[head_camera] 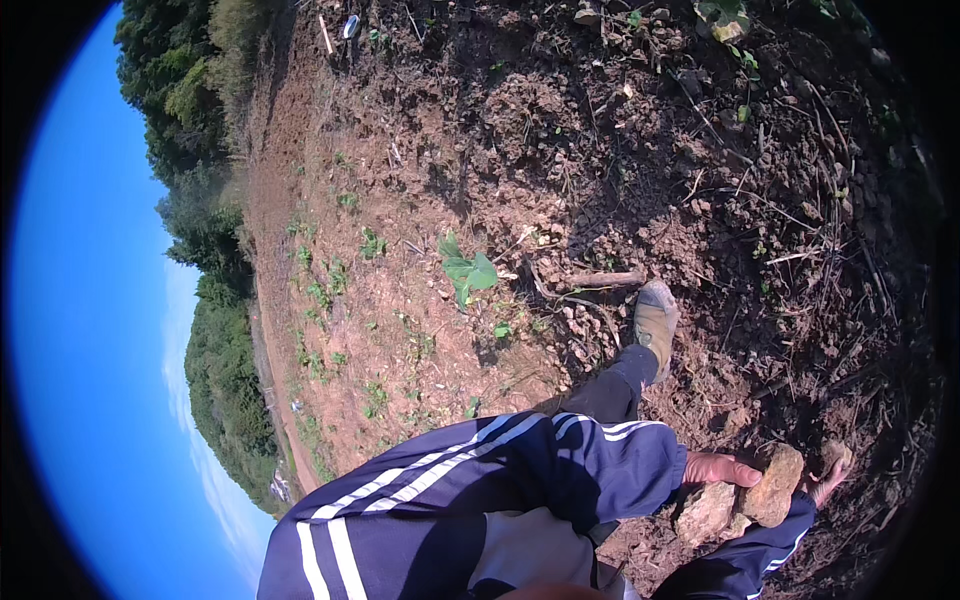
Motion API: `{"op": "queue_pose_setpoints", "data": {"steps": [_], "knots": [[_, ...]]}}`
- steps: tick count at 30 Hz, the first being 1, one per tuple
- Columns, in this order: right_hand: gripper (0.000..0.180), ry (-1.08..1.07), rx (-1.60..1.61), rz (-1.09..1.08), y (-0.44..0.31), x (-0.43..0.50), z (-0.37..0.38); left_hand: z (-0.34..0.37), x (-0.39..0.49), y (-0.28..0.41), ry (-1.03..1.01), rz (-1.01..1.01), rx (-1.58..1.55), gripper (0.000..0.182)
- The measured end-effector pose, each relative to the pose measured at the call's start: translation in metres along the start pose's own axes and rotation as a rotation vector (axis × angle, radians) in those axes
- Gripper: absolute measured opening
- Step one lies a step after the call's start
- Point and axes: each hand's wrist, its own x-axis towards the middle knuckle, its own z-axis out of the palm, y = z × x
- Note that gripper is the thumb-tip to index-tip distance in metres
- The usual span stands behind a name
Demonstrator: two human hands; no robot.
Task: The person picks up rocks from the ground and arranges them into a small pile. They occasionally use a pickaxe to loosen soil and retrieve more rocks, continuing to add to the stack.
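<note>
Several rough stones are gathered low in front of my body at the lower right. My left hand reaches in from the striped sleeve, its thumb pressed against a yellowish-tan stone. Below the thumb sits a paler, jagged stone, and a smaller stone shows between the two. My right hand is just beyond the tan stone, fingers bent and partly in shadow. A pale lump lies by its fingers; I cannot tell whether the hand grips it. The stones hide most of my left fingers.
Loose brown clods and dry stalks cover the ground. My shoe stands beside a thick stick. A broad-leaved green plant grows farther left among small seedlings. A small whitish object lies far off. Trees line the field's edge.
</note>
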Motion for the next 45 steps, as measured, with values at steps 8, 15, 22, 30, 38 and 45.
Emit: {"op": "queue_pose_setpoints", "data": {"steps": [8,15,22,30,38,45], "knots": [[0.064,-0.016,0.370,0.386,0.051,-0.199,-0.053,0.002,-0.005,-0.022,-0.048,-0.017,-0.048,0.079],[0.064,0.028,0.501,0.592,0.055,-0.366,-0.167,0.028,-0.040,-0.052,-0.097,-0.014,-0.076,0.079],[0.064,-0.056,0.431,0.654,0.013,-0.430,-0.283,0.067,-0.169,-0.081,-0.148,0.195,-0.222,0.078],[0.063,-0.286,0.365,0.596,-0.026,-0.400,-0.275,0.100,-0.439,-0.167,-0.065,0.523,-0.492,0.077],[0.063,-0.446,0.283,0.603,-0.032,-0.395,-0.230,0.124,-0.530,-0.250,0.221,0.850,-0.387,0.081],[0.063,-0.460,0.262,0.601,-0.021,-0.421,-0.198,0.087,-0.545,-0.217,-0.039,0.744,-0.375,0.083]]}}
